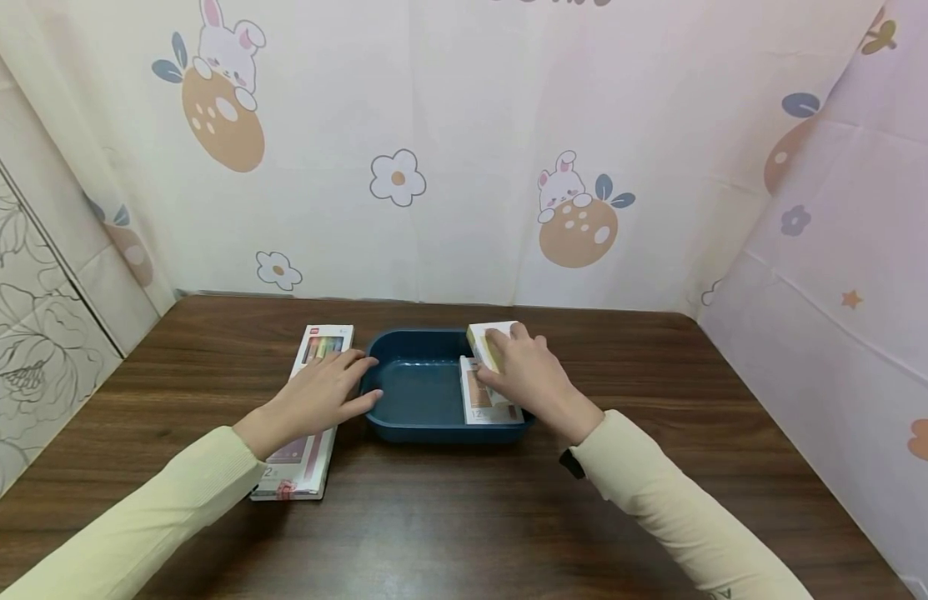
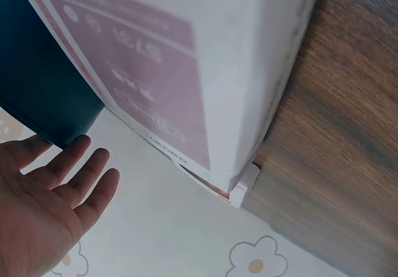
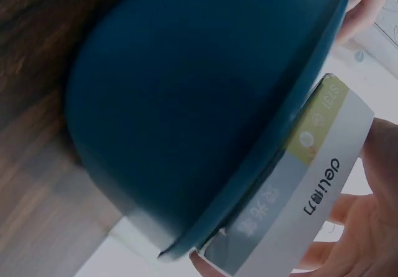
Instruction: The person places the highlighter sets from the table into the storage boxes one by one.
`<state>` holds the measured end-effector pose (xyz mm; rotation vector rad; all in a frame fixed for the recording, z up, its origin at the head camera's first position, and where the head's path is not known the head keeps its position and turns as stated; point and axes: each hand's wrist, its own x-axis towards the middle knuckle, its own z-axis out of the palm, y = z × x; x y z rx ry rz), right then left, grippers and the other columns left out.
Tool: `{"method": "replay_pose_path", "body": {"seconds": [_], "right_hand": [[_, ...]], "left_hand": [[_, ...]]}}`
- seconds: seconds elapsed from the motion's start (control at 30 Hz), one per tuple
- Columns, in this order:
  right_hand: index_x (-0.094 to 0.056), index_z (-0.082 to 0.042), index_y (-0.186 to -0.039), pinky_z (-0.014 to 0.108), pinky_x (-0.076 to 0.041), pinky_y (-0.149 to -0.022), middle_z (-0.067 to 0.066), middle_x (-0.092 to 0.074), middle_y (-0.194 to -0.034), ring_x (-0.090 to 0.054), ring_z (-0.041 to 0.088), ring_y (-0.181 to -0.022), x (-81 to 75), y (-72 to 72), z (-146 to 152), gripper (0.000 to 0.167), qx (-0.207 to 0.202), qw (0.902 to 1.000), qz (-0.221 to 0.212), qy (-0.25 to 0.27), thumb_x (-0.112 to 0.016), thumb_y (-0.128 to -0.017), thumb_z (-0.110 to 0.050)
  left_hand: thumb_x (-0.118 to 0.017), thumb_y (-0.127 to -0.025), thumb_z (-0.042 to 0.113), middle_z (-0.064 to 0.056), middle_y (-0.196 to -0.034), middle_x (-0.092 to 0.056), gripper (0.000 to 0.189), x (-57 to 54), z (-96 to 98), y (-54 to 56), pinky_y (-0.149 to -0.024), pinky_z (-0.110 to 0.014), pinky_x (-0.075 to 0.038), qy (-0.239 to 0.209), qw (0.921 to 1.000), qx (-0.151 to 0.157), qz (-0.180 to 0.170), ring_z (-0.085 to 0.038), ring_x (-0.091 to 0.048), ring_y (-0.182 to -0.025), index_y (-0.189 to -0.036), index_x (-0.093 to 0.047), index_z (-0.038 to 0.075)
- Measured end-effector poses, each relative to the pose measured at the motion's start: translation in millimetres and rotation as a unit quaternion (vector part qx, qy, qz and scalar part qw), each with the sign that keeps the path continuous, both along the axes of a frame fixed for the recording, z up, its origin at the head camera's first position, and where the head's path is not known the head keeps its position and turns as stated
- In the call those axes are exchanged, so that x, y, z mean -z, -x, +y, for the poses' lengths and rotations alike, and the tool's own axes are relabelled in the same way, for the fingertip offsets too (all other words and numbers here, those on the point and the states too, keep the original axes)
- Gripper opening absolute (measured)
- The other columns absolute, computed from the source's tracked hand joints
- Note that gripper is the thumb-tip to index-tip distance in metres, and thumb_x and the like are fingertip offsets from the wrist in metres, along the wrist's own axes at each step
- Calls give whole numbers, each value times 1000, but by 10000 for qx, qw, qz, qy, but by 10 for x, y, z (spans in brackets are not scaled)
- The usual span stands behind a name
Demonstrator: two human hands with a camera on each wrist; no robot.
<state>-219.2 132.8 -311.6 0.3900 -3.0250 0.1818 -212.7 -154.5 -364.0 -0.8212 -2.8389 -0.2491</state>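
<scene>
Pale yellow sleeves (image 1: 681,508) extend from the lower left and lower right corners of the head view, above a dark brown wood-grain counter (image 1: 448,517). A black band (image 1: 572,463) shows at the right cuff.

Left of centre, a long white marker box (image 1: 308,458) lies lengthwise on the counter. It carries a pink-purple panel at its near end and a picture of coloured markers at its far end. The left forearm and left grip (image 1: 321,393) pass over it. The left grip is open, fingers spread and relaxed, with the thumb and fingertips at the left rim of a dark blue tray (image 1: 433,434).

The tray stands at the centre of the frame. A white box with a brown panel (image 1: 480,410), marked "12", sits in its right part. The right grip (image 1: 529,373) is closed around a small white-and-yellow deli box (image 3: 298,193), held at the tray's right end. In the right wrist view this box lies along the rim; whether it touches cannot be told.

Behind the counter, across the upper frame, hangs a white curtain (image 1: 464,242) printed with rabbits and flowers.
</scene>
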Motion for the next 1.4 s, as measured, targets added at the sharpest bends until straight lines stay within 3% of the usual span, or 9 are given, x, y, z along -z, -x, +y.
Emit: {"method": "replay_pose_path", "body": {"seconds": [0.23, 0.57, 0.9, 1.4], "right_hand": [[-49, -13, -129, 34, -46, -51, 20, -50, -115, -50, 32, -78, 70, -37, -74, 53, -136, 9999, 43, 71, -55, -84, -41], [-52, -15, -127, 37, -48, -52, 19, -52, -111, -50, 31, -74, 214, -55, -160, 51, 38, 9999, 78, 68, -54, -84, -42], [-53, -14, -127, 39, -51, -57, 19, -52, -117, -52, 32, -79, 341, -38, -169, 53, 188, 9998, 101, 6, -57, -82, -43], [-54, -12, -125, 38, -49, -51, 22, -51, -118, -51, 33, -81, 415, -67, -202, 53, 127, 9992, 367, 59, -59, -82, -42]], "left_hand": [[-48, -90, 47, -16, -125, -53, 57, -21, 10, -11, -91, -51, -43, -31, 10000, -1, 11, -32, -53, -110, -127, -52, 5], [-47, -90, 49, -15, -127, -52, 58, -11, 9, 0, -93, -51, -42, 6, 10000, -17, -24, -31, -53, -112, -129, -51, 5], [-47, -90, 49, -15, -127, -52, 58, -9, 6, 0, -93, -51, -42, 6, 10000, -18, -17, -31, -53, -112, -128, -51, 6], [-48, -90, 47, -16, -128, -52, 57, -9, 9, -9, -94, -51, -42, -32, 10000, -37, -80, -32, -52, -113, -129, -50, 5]]}}
